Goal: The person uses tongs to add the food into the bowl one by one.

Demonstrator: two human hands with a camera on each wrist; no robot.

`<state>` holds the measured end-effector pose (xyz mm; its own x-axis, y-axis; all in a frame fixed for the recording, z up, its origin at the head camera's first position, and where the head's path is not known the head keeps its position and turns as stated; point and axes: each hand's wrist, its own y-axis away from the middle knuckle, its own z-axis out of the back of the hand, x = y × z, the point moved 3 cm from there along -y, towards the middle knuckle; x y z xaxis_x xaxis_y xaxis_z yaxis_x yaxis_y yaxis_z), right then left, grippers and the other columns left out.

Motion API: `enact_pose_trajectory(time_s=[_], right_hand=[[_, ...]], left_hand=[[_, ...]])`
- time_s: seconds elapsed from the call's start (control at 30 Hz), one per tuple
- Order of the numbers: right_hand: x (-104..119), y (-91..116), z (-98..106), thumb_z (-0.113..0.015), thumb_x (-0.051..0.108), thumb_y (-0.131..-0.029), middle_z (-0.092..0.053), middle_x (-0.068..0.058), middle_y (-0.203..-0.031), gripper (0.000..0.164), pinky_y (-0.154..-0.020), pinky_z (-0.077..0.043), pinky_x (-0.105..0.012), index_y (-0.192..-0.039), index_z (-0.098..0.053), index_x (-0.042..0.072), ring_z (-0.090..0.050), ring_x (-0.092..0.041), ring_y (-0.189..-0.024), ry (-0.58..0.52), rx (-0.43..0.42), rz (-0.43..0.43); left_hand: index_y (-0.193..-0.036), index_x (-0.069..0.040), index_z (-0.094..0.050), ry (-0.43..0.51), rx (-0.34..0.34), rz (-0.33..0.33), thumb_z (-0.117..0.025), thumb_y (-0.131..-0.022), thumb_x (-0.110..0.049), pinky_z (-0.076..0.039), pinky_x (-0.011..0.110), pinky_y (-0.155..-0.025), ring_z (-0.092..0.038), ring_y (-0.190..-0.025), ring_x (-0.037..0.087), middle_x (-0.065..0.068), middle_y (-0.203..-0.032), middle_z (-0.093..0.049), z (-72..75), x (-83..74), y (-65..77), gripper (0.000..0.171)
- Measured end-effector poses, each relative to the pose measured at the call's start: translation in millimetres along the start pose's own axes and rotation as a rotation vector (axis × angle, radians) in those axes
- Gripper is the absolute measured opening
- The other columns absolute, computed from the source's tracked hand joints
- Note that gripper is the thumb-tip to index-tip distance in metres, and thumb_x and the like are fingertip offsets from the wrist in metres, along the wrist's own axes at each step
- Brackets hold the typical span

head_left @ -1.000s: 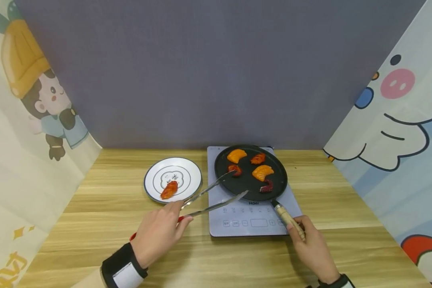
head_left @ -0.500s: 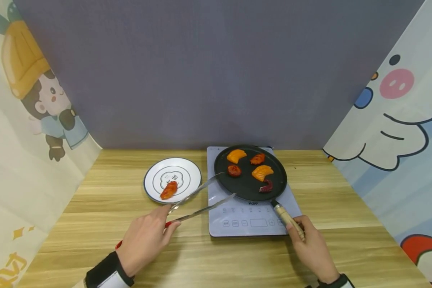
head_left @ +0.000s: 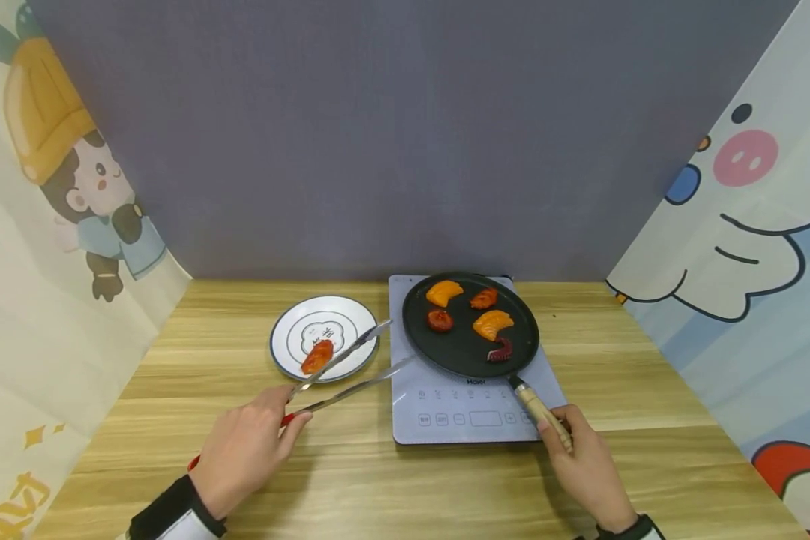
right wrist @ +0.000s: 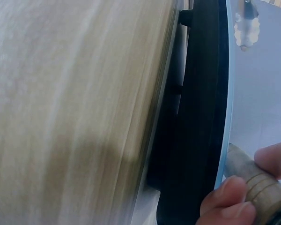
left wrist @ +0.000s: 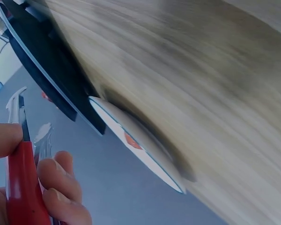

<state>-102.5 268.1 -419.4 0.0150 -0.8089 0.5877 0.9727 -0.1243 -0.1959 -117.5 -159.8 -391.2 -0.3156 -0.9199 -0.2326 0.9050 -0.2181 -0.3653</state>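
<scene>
In the head view, my left hand (head_left: pixel 246 446) holds red-handled metal tongs (head_left: pixel 364 385). Their arms are spread with nothing between the tips; one arm passes over the plate's right side, the other tip reaches the cooktop's left part. My right hand (head_left: pixel 587 465) grips the wooden handle (head_left: pixel 536 409) of a flat black frying pan (head_left: pixel 455 356). In the pan lie two orange pieces (head_left: pixel 493 325), a round red slice (head_left: pixel 439 320), a reddish-brown piece (head_left: pixel 483 298) and a dark red curled piece (head_left: pixel 499 349). The left wrist view shows thumb and fingers around the red handle (left wrist: pixel 22 187).
The pan sits on a white induction cooktop (head_left: pixel 439 431). Left of it is a white, blue-rimmed plate (head_left: pixel 290 326) bearing one glazed orange-red piece (head_left: pixel 317 357). A grey panel (head_left: pixel 405 150) stands behind the wooden table (head_left: pixel 412 487), with printed curtains at both sides.
My left hand has drawn the tongs left and toward me, off the round red slice and out of the pan. The slice stays in the pan. My right hand has kept its place.
</scene>
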Motion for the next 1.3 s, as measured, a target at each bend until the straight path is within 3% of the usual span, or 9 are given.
enact_pose_trajectory(time_s=[0.37,0.73,1.3], right_hand=[[-2,0,-1,-0.061,0.021,-0.094,-0.049,-0.001,-0.073,0.019,-0.051,-0.032,-0.026,-0.106,-0.056,0.007,-0.041,-0.010,-0.058,0.000,-0.014,0.014],[-2,0,-1,-0.061,0.021,-0.095,-0.048,-0.001,-0.072,0.019,-0.051,-0.031,-0.026,-0.106,-0.056,0.007,-0.040,-0.010,-0.057,0.001,-0.016,0.015],[-3,-1,-2,-0.060,0.023,-0.095,-0.049,-0.001,-0.073,0.021,-0.051,-0.032,-0.026,-0.107,-0.056,0.007,-0.041,-0.011,-0.057,0.002,0.004,0.003]], left_hand=[[-0.104,0.000,-0.062,-0.029,0.047,0.106,-0.073,-0.084,-0.033,-0.030,0.030,-0.041,-0.040,-0.047,0.015,0.002,-0.065,-0.050,5.7,24.5,-0.3,0.040],[-0.090,-0.002,-0.060,-0.075,0.069,0.127,-0.071,-0.085,-0.032,-0.028,0.033,-0.038,-0.040,-0.044,0.018,0.001,-0.055,-0.043,15.9,44.3,-1.0,0.033],[-0.070,-0.010,-0.051,-0.079,0.186,0.190,-0.065,-0.090,-0.029,-0.029,0.033,-0.038,-0.039,-0.044,0.018,0.001,-0.054,-0.041,26.0,52.6,-3.9,0.031]])
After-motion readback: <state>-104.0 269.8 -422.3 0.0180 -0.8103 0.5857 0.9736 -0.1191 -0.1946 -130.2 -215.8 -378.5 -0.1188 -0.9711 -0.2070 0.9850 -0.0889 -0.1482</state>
